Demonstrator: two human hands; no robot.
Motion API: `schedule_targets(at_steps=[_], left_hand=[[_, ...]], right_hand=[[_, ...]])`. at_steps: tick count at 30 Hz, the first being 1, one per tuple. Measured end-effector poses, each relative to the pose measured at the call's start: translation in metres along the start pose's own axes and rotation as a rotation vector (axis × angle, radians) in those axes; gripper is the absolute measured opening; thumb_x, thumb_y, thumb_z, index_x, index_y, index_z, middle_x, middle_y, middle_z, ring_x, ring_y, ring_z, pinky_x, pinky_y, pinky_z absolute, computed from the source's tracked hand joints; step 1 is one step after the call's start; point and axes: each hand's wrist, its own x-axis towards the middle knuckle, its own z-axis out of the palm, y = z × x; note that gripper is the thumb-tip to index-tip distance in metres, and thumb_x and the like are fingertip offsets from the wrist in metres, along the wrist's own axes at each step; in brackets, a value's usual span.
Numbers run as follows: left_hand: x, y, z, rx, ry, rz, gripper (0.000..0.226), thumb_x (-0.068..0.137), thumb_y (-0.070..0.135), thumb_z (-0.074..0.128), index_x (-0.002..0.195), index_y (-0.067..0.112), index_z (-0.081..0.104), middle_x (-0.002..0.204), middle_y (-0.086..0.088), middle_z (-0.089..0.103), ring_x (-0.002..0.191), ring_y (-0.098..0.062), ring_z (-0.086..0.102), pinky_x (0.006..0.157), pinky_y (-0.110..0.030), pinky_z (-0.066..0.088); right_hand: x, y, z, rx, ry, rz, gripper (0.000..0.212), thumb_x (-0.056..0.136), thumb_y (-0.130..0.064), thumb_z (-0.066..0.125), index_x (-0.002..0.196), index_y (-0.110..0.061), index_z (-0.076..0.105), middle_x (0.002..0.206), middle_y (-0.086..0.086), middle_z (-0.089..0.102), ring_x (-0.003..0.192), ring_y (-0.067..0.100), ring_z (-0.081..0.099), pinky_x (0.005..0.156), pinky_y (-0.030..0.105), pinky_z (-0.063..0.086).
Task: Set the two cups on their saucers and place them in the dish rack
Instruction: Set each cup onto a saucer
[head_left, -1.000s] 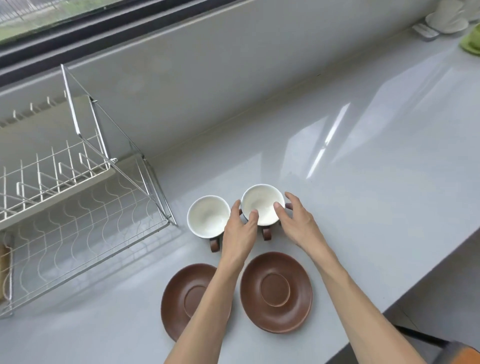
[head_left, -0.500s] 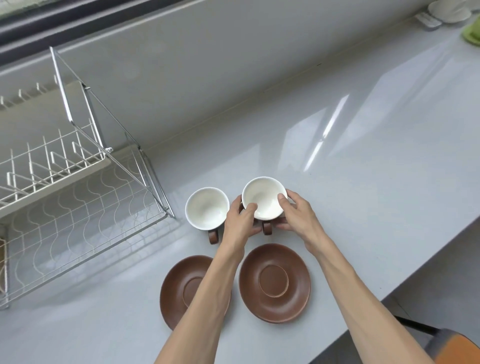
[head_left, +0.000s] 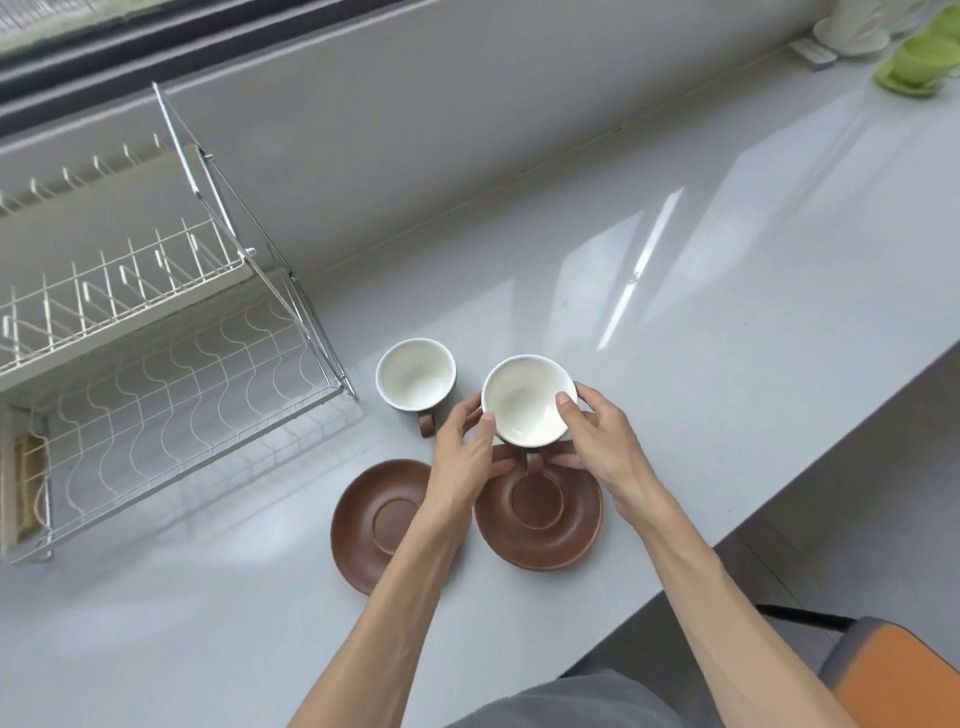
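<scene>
Two brown cups with white insides and two brown saucers lie on the grey counter. My left hand (head_left: 465, 460) and my right hand (head_left: 597, 441) both grip the right cup (head_left: 527, 400), which is lifted off the counter above the far edge of the right saucer (head_left: 540, 543). The left cup (head_left: 414, 375) stands on the counter, handle toward me. The left saucer (head_left: 374, 519) lies bare, partly hidden by my left forearm. The wire dish rack (head_left: 171, 384) stands at the left.
The counter's front edge runs diagonally at the right, with an orange chair seat (head_left: 898, 675) below it. Green and white crockery (head_left: 914, 67) sits at the far right corner. A wall and window sill rise behind the rack.
Both hands closed on the right cup, lifted it off the counter and brought it toward me, over the right saucer's far edge. The left cup and both saucers stayed put.
</scene>
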Motion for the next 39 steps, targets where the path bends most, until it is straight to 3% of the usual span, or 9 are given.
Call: schedule_targets(at_steps=[3,8,10,13,17,24,28,34,39], left_hand=[[-0.015,-0.017,-0.008,0.009,-0.015,0.006,0.039,0.104,0.023,0.052,0.141,0.014,0.05,0.135,-0.007,0.06,0.097,-0.03,0.076,0.072,-0.03,0.063],[-0.032,-0.039,-0.014,0.033,-0.032,-0.045,0.035,0.102,0.025,0.054,0.137,0.021,0.055,0.134,-0.008,0.063,0.095,-0.031,0.076,0.086,-0.049,0.061],[-0.037,-0.045,-0.015,0.039,-0.03,-0.049,0.034,0.102,0.025,0.054,0.136,0.022,0.056,0.134,-0.007,0.063,0.097,-0.03,0.076,0.084,-0.046,0.062],[-0.044,-0.051,-0.016,0.051,-0.037,-0.047,0.031,0.102,0.026,0.054,0.133,0.025,0.056,0.131,-0.002,0.063,0.096,-0.027,0.076,0.079,-0.038,0.063],[-0.05,-0.056,-0.017,0.042,-0.049,-0.068,0.029,0.103,0.024,0.053,0.132,0.027,0.054,0.128,-0.001,0.064,0.093,-0.025,0.077,0.077,-0.034,0.062],[-0.052,-0.065,-0.018,0.035,-0.046,-0.109,0.029,0.103,0.022,0.053,0.132,0.023,0.057,0.127,-0.005,0.064,0.094,-0.028,0.076,0.08,-0.037,0.063],[-0.052,-0.066,-0.017,0.048,-0.05,-0.107,0.034,0.103,0.024,0.053,0.136,0.02,0.054,0.128,-0.004,0.063,0.093,-0.027,0.077,0.082,-0.038,0.062],[-0.052,-0.064,-0.018,0.096,-0.048,-0.098,0.024,0.103,0.024,0.053,0.126,0.028,0.055,0.124,0.0,0.064,0.097,-0.031,0.075,0.079,-0.034,0.063],[-0.051,-0.061,-0.02,0.186,-0.061,-0.07,0.026,0.103,0.024,0.052,0.128,0.028,0.054,0.121,0.003,0.064,0.1,-0.024,0.073,0.081,-0.032,0.061]], right_hand=[[-0.021,0.013,0.0,-0.003,-0.002,-0.005,0.026,0.099,-0.035,0.054,0.125,-0.033,0.056,0.108,0.009,0.07,0.092,0.025,0.074,0.072,0.036,0.063],[-0.044,0.037,0.0,-0.025,0.016,-0.002,0.011,0.098,-0.037,0.054,0.098,-0.047,0.057,0.113,0.006,0.069,0.103,0.026,0.069,0.069,0.032,0.062],[-0.049,0.044,-0.001,-0.034,0.023,0.004,0.013,0.098,-0.038,0.053,0.094,-0.05,0.058,0.112,0.005,0.069,0.104,0.026,0.069,0.068,0.031,0.062],[-0.055,0.052,-0.003,-0.018,0.033,0.018,0.013,0.098,-0.037,0.053,0.106,-0.044,0.06,0.111,0.004,0.069,0.103,0.025,0.069,0.068,0.031,0.062],[-0.061,0.061,-0.003,-0.016,0.031,0.041,0.035,0.099,-0.036,0.053,0.133,-0.034,0.055,0.115,0.003,0.068,0.101,0.027,0.07,0.068,0.032,0.063],[-0.065,0.069,-0.004,-0.016,0.036,0.083,0.024,0.098,-0.037,0.053,0.122,-0.035,0.058,0.115,0.005,0.067,0.098,0.026,0.071,0.07,0.033,0.063],[-0.066,0.071,-0.005,-0.026,0.034,0.092,0.032,0.099,-0.037,0.053,0.13,-0.031,0.056,0.113,0.003,0.068,0.092,0.023,0.074,0.075,0.037,0.063],[-0.065,0.07,-0.008,-0.036,0.026,0.09,0.034,0.098,-0.036,0.055,0.132,-0.031,0.054,0.118,0.004,0.065,0.099,0.022,0.07,0.074,0.036,0.063],[-0.065,0.073,-0.009,-0.058,0.023,0.103,0.042,0.097,-0.036,0.057,0.138,-0.028,0.05,0.123,0.006,0.064,0.103,0.023,0.069,0.074,0.036,0.063]])
